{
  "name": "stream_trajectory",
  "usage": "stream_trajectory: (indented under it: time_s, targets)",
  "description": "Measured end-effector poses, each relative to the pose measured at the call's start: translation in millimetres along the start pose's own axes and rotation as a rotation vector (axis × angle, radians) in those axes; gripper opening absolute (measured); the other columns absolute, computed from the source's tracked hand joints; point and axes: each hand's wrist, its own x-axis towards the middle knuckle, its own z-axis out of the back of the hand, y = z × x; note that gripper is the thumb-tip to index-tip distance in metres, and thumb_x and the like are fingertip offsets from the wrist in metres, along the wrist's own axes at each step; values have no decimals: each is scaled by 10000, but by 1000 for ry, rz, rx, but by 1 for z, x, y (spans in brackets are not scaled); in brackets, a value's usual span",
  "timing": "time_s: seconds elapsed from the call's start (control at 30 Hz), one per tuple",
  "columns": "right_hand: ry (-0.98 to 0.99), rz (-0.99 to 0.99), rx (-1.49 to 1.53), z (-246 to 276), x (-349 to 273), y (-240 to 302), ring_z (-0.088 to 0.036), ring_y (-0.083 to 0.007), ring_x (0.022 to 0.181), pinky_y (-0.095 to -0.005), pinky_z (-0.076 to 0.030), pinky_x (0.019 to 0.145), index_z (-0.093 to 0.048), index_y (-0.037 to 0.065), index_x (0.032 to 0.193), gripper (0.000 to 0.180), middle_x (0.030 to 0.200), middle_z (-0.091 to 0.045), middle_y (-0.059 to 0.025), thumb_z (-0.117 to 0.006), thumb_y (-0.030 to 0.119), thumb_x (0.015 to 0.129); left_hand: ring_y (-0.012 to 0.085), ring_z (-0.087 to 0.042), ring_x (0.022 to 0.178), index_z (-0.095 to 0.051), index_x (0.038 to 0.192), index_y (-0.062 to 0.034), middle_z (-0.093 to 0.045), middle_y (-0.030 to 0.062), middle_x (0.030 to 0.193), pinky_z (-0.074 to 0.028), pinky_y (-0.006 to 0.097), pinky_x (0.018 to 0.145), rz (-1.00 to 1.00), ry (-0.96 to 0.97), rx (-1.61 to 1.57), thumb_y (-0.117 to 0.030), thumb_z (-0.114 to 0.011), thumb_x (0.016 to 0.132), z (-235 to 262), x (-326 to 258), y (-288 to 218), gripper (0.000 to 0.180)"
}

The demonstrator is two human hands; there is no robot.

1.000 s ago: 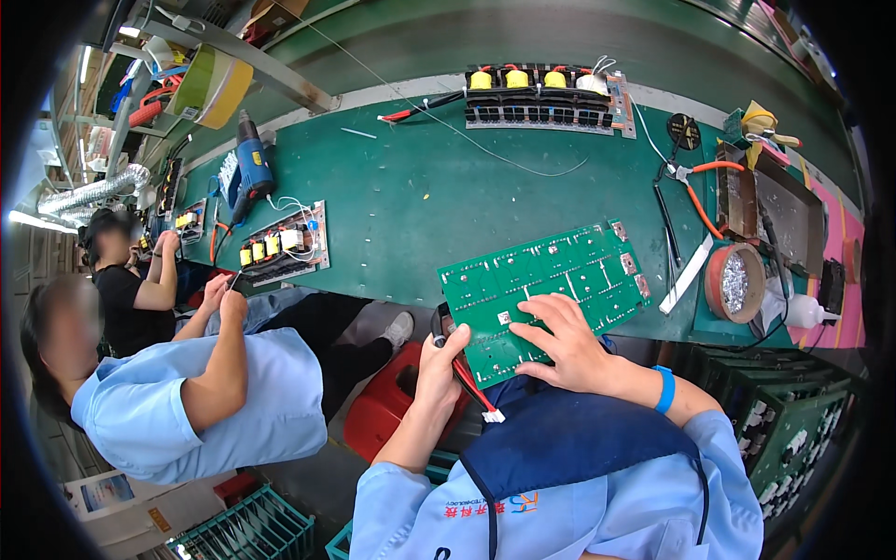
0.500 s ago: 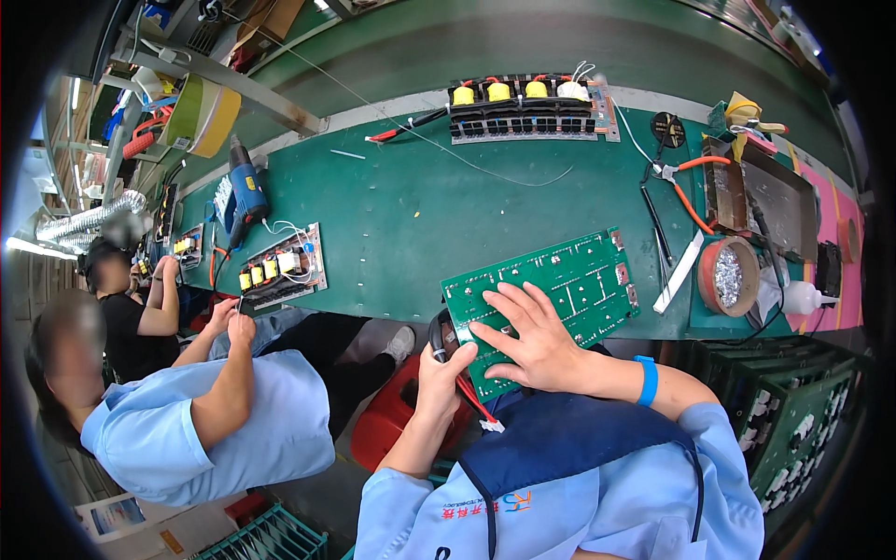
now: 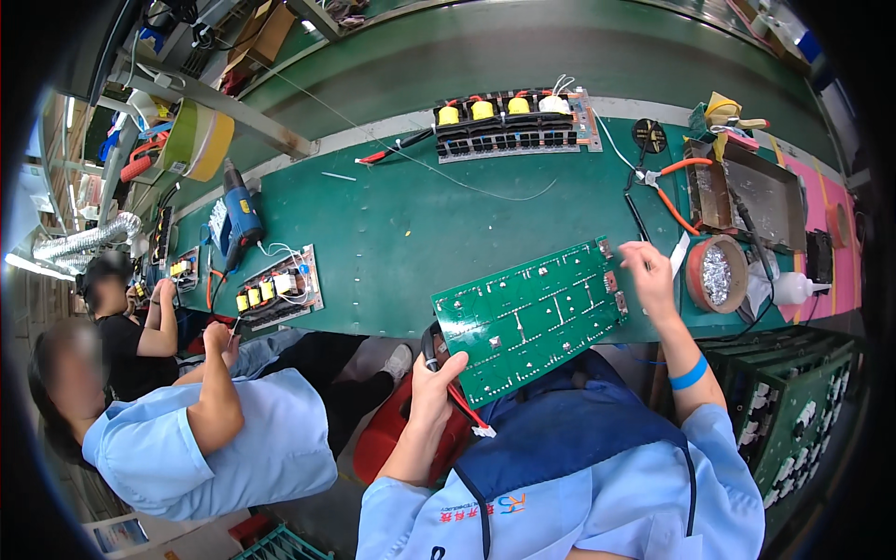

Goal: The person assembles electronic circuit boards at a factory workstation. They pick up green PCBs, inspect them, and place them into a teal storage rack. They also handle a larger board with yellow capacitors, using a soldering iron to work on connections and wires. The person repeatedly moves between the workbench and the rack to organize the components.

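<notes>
A green circuit board (image 3: 537,322) is tilted in front of me, its flat side with solder points facing up. My left hand (image 3: 432,387) grips it at the lower left edge, the thumb on top and the fingers hidden underneath. Beside that hand, a black-sleeved cable (image 3: 430,347) bends down from the board. Red wires (image 3: 464,407) with a white plug (image 3: 483,430) hang below it. My right hand (image 3: 651,275) is raised just off the board's right end, apart from it, its fingers curled in and nothing visible in them.
At the back stands a board with yellow coils (image 3: 518,106). Orange-handled pliers (image 3: 674,196), a round tub of silvery bits (image 3: 715,273), a metal tray (image 3: 761,201) and a white bottle (image 3: 795,292) lie right. A heat gun (image 3: 243,210) and seated co-workers (image 3: 219,439) are left.
My right hand has lifted off the board's face and moved right, its fingers curling. The board remains in my left hand, with more of its surface showing.
</notes>
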Motion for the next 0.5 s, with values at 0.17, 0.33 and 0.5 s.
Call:
stream_trajectory:
  time_s: [0.17,0.33,0.5]
  targets:
    - [112,-250,-43,5,-5,-45,-572,-182,810,-279,-438,715,-546,-50,988,339,886,-603,-144,-512,242,818,145,-555,843,-496,1044,-2,-571,73,952,-431,285,765,20,0,19,-73,-619,712,1,5,-2,361]
    - [176,-358,-7,-1,5,-40,-549,-138,762,-261,-424,692,-566,-26,967,336,822,-601,-80,-486,270,829,153,-560,852,-495,1048,17,-572,84,968,-445,288,756,73,20,10,-63,-578,730,12,11,-2,339]
    - [269,-523,124,-3,11,-37,-529,-119,744,-265,-422,684,-573,-24,952,349,798,-589,-48,-489,290,827,173,-571,843,-492,1048,19,-572,101,970,-461,306,746,88,3,26,-88,-586,740,22,16,2,339]
